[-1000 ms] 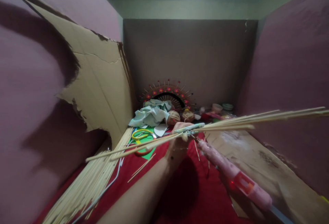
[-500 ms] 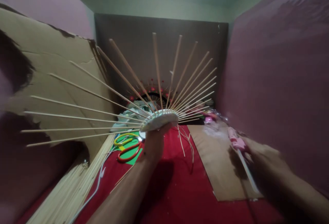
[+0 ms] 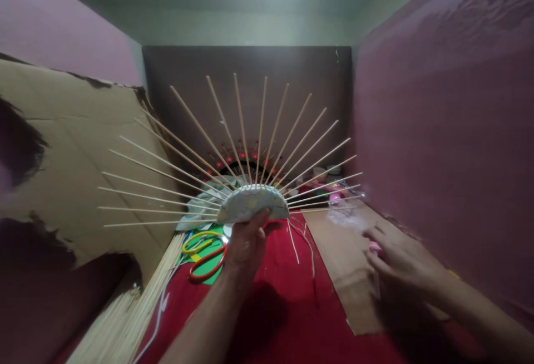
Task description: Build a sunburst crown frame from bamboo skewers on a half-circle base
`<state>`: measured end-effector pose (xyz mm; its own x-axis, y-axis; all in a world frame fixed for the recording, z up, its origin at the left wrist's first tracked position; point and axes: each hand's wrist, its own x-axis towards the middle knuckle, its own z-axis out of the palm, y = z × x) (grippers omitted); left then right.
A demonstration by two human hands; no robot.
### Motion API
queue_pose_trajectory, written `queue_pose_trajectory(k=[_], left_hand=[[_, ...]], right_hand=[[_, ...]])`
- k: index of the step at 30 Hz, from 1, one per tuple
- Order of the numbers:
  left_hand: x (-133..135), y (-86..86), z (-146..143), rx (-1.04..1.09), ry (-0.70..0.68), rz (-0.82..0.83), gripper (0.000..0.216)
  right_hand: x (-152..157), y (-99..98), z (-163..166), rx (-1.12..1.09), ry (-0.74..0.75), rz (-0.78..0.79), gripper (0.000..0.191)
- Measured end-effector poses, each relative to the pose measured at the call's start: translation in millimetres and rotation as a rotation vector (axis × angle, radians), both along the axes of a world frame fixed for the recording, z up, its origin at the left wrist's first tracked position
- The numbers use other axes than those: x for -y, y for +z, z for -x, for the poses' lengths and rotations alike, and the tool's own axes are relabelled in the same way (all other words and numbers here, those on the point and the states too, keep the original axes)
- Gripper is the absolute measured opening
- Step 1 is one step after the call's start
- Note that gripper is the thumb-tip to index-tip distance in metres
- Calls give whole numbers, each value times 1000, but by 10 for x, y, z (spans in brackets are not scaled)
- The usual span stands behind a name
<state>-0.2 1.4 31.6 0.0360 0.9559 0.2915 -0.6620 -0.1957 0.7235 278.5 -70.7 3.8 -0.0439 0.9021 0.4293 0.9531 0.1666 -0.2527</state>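
Observation:
My left hand (image 3: pixel 247 244) grips the lower edge of a pale, patterned half-round base (image 3: pixel 250 203), thumb pressed on its front face. Thin wooden sticks (image 3: pixel 284 130) radiate from the curved edge of this base like a fan, held upright in front of me. Low over the cardboard on the right, my right hand (image 3: pixel 392 261) has its fingers bent around a pink glue gun (image 3: pixel 375 248). Most of the glue gun is hidden behind the fingers and in shadow.
Scissors with yellow and red handles (image 3: pixel 208 266) lie on green paper (image 3: pixel 206 278). A bundle of sticks (image 3: pixel 125 319) and a white cord (image 3: pixel 156 325) are on the left. Flat cardboard (image 3: pixel 329 252) covers part of the red cloth (image 3: pixel 308 314). Torn cardboard (image 3: pixel 92 147) leans left.
The stick fan has turned to face me more squarely, showing the base's front. My right hand has turned over the glue gun, now mostly covered; its white glue stick no longer shows clearly.

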Motion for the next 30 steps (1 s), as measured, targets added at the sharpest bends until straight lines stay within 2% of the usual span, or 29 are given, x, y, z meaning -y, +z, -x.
queue_pose_trajectory(k=[4, 6, 8, 11, 15, 19, 22, 26, 30], left_hand=[[45, 1, -12, 29, -22, 10, 28], [56, 4, -11, 28, -19, 24, 30], [56, 5, -8, 18, -14, 30, 30], [39, -14, -17, -1, -27, 0, 27], [29, -45, -49, -94, -28, -33, 19], [111, 32, -71, -405, 84, -119, 10], [204, 140, -90, -528, 81, -148, 14], [256, 197, -119, -607, 91, -126, 21], [202, 97, -120, -653, 88, -147, 20]], right_hand=[[0, 186, 786, -675, 298, 341, 41], [-29, 202, 1015, -988, 379, 376, 34], [-47, 199, 1110, -1221, 395, 386, 27], [-39, 226, 1096, -1370, 397, 354, 28], [-17, 358, 1022, -1317, 371, 233, 31], [-41, 466, 1022, -992, 324, 19, 26], [-80, 483, 1048, -798, 300, -124, 26], [-113, 475, 1081, -738, 310, -172, 26], [-122, 458, 1113, -718, 342, -202, 25]])
